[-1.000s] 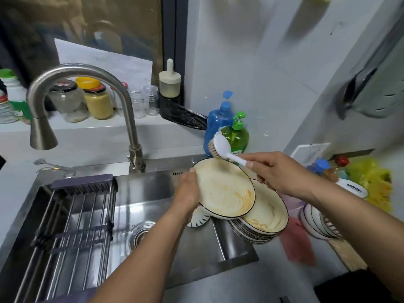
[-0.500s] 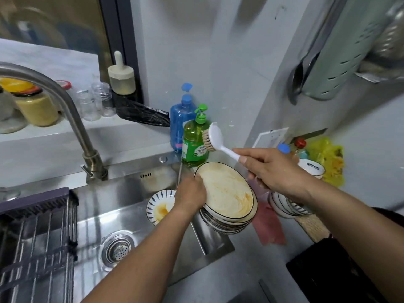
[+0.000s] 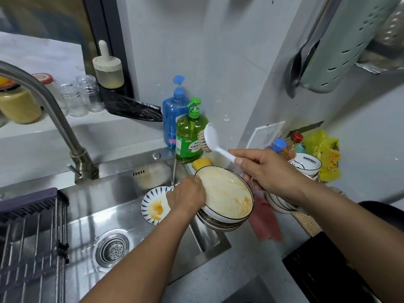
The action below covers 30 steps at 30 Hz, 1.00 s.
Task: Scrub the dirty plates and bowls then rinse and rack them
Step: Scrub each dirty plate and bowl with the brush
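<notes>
My left hand [image 3: 185,199] grips the left rim of a cream plate [image 3: 227,193] smeared with orange sauce, which lies on top of a stack of dirty plates [image 3: 220,224] at the sink's right edge. My right hand [image 3: 269,173] holds the white handle of a dish brush [image 3: 207,138], raised above the plate beside the green soap bottle. A blue-striped bowl [image 3: 154,206] with an orange stain leans in the sink. More striped bowls [image 3: 282,206] sit stacked under my right wrist. A wire drying rack [image 3: 32,243] spans the sink's left side.
The steel faucet [image 3: 56,119] arches over the sink [image 3: 122,193] with its drain [image 3: 113,250]. Green [image 3: 189,136] and blue [image 3: 173,112] soap bottles and a yellow sponge [image 3: 202,162] stand at the back. A Snoopy bowl [image 3: 307,164] and red cloth [image 3: 265,221] lie on the right counter.
The held plate has come down from a tilted, lifted position onto the stack. The view has swung right and closer; the brush stays raised.
</notes>
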{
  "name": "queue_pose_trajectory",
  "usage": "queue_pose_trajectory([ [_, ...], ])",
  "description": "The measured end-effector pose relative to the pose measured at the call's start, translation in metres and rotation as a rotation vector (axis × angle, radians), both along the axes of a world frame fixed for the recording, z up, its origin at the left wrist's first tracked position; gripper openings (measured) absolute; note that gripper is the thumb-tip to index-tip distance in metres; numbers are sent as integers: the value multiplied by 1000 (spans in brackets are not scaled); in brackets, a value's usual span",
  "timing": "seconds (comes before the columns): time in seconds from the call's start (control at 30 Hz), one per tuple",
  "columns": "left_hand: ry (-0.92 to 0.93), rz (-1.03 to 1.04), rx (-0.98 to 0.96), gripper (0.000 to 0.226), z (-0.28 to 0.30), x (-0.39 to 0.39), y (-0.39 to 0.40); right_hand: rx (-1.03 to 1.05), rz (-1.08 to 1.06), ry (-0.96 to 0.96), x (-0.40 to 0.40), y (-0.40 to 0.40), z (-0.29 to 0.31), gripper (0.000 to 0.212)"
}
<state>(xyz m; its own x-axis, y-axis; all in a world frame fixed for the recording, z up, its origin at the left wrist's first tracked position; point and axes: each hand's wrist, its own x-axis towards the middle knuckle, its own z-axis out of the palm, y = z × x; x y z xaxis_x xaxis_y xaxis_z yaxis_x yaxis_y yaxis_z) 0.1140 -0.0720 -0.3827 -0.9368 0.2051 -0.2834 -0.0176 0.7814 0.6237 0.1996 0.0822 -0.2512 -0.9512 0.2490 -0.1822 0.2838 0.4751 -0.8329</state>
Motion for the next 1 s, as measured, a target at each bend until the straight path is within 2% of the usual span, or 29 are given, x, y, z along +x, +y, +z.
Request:
queue_pose_trajectory([
  [0.23, 40, -1, -5, 43, -6, -2, 6, 1, 14, -29, -9, 1, -5, 32],
  [0.43, 102, -10, -56, 58, -15, -7, 10, 30, 14, -38, -18, 0, -10, 33],
  [0.57, 76, 14, 19, 64, -18, -7, 9, 33, 21, -59, -26, -6, -13, 33],
  [0.63, 2, 88, 171, 68, -21, -11, 6, 35, 26, -68, -30, -10, -14, 33],
  [0.7, -131, 240, 437, 72, -31, -23, -2, 37, 40, -77, -34, -13, -14, 32],
  [0.77, -257, 434, 620, 58, -54, -41, -15, 43, 65, -84, -40, -18, -13, 32],
  [0.9, -522, 715, 729, 10, -107, -62, -55, 51, 128, -77, -59, -33, -18, 31],
  [0.93, -555, 752, 707, 6, -118, -63, -65, 56, 147, -76, -63, -37, -19, 30],
  [1.0, -590, 792, 638, 23, -148, -68, -86, 75, 199, -83, -77, -45, -25, 28],
])
